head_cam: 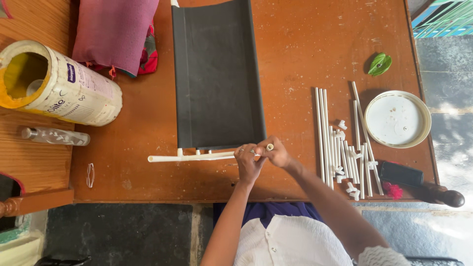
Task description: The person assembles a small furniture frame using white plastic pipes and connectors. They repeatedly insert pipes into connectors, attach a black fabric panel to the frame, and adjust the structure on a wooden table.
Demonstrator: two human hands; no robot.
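Gripping a white pipe (192,157) at its right end, both hands meet at the near edge of the black sheet (217,74). Left hand (248,162) closed around the pipe, a ring on one finger. Right hand (277,152) closed too, pinching a small white fitting (269,147) at the pipe's tip. Hands touching each other.

Pipe lies level along the sheet's near edge, running left from the hands; short white joints stand up from it against the sheet. Sheet lies flat on the brown table (305,44), stretching away from the person.

Right of the sheet: a row of loose white pipes (322,133) lying side by side, small white fittings scattered among them. Further right, a round white lid (398,119), a green leaf (380,64) beyond it, a black block (401,173) nearer than it.

Left of the sheet: a big can (59,86) on its side, mouth open, yellow inside. A clear bottle (54,136) lies just below the can. Pink cloth (116,32) at the far edge, left of the sheet.
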